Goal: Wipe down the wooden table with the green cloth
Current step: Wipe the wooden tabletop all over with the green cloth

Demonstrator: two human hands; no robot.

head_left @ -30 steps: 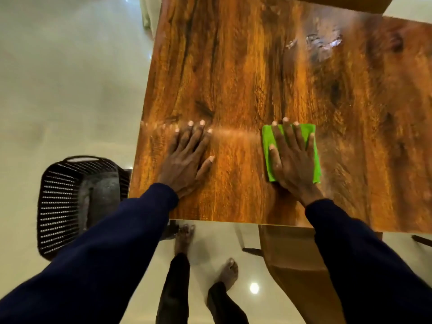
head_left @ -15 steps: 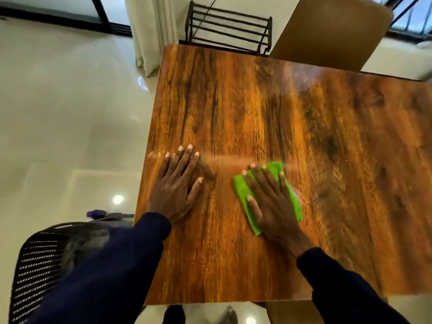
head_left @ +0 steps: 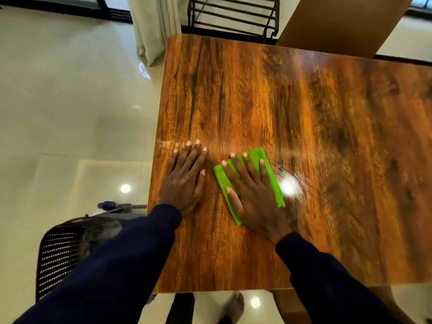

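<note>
1. Fingers (head_left: 247, 169) of the right hand (head_left: 254, 197) are spread flat upon the green cloth (head_left: 273, 183).
2. Cloth is pressed onto the wooden table (head_left: 304, 113), just beside the flat, straight-fingered left hand (head_left: 184, 181).

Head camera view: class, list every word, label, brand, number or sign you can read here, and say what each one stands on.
No text can be read in this view.
wooden table: only grain and glare, no writing.
green cloth, pressed flat under the right hand: plain, no tag showing.
left hand, flat on the table: nothing written on it.
black mesh chair: blurred, no label to be made out.
</note>
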